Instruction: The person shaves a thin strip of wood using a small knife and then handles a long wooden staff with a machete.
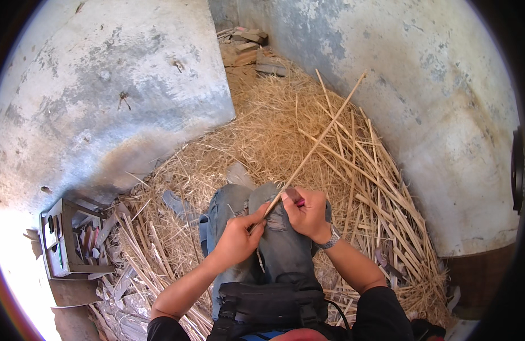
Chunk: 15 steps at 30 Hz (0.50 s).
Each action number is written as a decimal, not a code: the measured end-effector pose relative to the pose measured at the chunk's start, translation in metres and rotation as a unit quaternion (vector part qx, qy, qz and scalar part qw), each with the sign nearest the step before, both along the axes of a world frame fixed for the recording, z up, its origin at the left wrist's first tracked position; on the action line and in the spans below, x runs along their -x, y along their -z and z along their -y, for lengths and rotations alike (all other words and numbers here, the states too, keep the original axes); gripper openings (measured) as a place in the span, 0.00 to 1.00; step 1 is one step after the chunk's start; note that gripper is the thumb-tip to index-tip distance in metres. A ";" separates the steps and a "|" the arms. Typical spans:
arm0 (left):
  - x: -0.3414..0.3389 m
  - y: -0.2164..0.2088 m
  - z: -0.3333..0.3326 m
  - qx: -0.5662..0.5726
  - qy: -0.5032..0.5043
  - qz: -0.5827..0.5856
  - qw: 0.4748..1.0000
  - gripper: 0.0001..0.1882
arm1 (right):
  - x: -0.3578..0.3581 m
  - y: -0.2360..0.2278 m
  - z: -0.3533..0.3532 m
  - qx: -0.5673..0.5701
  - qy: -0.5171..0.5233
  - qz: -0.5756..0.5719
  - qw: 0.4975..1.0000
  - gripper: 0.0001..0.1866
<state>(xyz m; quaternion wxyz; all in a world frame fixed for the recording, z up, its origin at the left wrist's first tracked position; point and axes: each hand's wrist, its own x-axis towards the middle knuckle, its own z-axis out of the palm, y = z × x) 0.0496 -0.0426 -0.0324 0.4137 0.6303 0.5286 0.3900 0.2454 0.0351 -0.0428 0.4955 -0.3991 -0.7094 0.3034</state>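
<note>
A long, thin bamboo strip [322, 136] slants from my lap toward the far right wall. My left hand [240, 234] is closed round its near end, above my knees. Thumb bent, my right hand [309, 213] grips a small knife [293, 195] with a brownish blade and a bit of pink at the handle. The blade lies against the strip or very close to it; the exact contact is hidden by my fingers. Small pale curls [280, 186] show by the strip there. Beneath both hands are my knees in worn grey-blue jeans [231, 202].
A thick heap of straw-like shavings [262, 131] covers the floor ahead. Many loose bamboo strips [387, 210] lie to the right. At left stands a small wooden box [66, 267] with tools inside. Stained walls [132, 74] rise around, and wood pieces [250, 42] lie in the far corner.
</note>
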 end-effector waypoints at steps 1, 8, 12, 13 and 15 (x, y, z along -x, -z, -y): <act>0.000 0.005 -0.001 -0.006 -0.002 0.023 1.000 0.20 | -0.001 0.002 0.002 -0.017 -0.007 0.012 1.000 0.12; 0.013 -0.010 -0.016 0.227 0.006 0.166 0.960 0.21 | -0.021 -0.020 0.034 0.062 -0.185 -0.048 0.980 0.12; 0.018 -0.012 -0.013 0.281 0.021 0.201 0.938 0.24 | -0.049 -0.012 0.011 0.192 0.073 -0.085 0.975 0.11; 0.017 -0.013 -0.014 0.283 0.027 0.202 0.937 0.25 | -0.048 -0.018 0.005 0.144 0.119 -0.047 0.981 0.11; 0.017 -0.015 -0.014 0.289 0.029 0.197 0.936 0.25 | -0.046 -0.030 -0.002 0.047 0.206 0.030 0.977 0.13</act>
